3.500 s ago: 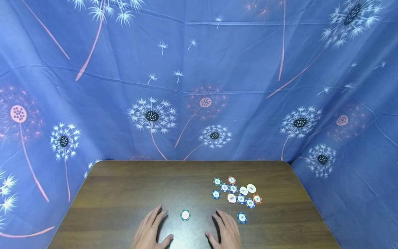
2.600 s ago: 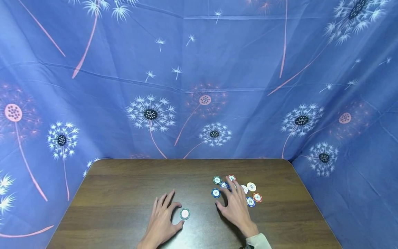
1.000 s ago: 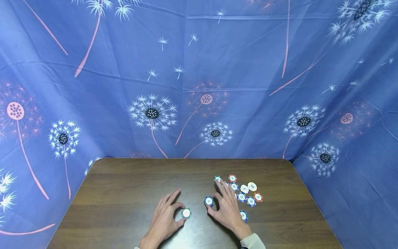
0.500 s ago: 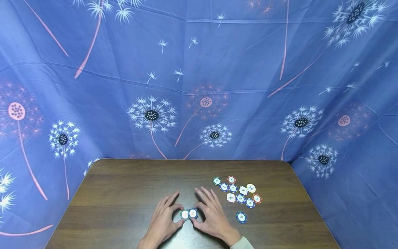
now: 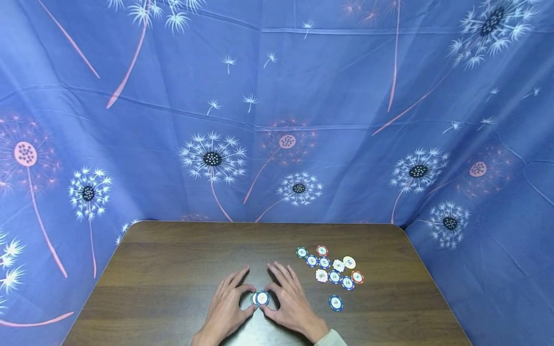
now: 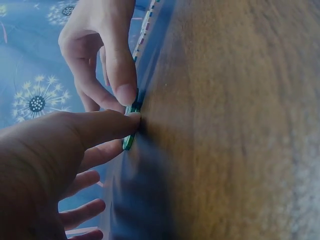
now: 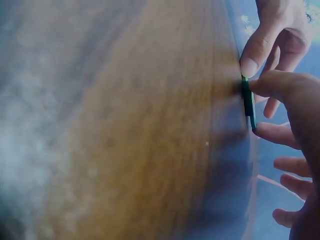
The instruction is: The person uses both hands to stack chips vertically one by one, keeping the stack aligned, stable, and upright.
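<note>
Pinches green-rimmed chip (image 5: 253, 299) in left hand (image 5: 226, 306), blue-rimmed chip (image 5: 262, 298) partly atop in right hand (image 5: 291, 301), midway between side edges of counter (image 5: 173, 259), probably to steady both.

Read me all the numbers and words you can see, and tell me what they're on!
"10": the blue chip nearest the right-hand red chip, and its left neighbour.
"50", probably: the pale yellow chip.
"5", probably: that right-hand red chip.
Too small or blurred to be sure: the other chips, including the blue-rimmed chip between the hands.
I can't read any words.
</note>
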Available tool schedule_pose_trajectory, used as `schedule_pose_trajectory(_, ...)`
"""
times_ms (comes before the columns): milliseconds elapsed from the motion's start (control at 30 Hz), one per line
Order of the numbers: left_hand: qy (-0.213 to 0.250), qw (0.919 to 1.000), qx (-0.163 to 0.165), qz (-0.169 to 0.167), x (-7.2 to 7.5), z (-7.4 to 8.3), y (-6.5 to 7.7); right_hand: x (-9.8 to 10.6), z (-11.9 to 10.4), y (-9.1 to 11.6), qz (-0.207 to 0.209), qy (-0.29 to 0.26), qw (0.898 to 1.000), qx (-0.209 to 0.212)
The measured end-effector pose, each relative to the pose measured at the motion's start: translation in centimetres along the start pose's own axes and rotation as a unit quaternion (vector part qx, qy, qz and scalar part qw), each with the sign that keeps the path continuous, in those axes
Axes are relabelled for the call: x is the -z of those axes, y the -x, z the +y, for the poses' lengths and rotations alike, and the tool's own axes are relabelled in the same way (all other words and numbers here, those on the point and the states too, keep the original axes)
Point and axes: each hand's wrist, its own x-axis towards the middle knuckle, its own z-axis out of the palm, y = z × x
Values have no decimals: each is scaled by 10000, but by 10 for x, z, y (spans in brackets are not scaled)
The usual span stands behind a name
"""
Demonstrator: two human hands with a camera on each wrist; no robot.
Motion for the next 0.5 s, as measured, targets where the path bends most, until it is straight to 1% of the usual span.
schedule_pose_trajectory(233,22,9999,110,-61,2,2,-3,14,2,3,-238,-371,9981,-431)
schedule_pose_trajectory(333,-3,9999,112,-104,4,2,-4,16,4,6,-346,-408,9975,-457)
schedule_pose_trajectory(500,14,9997,164,-179,5,2,-4,13,1,7,-405,-435,9976,-346)
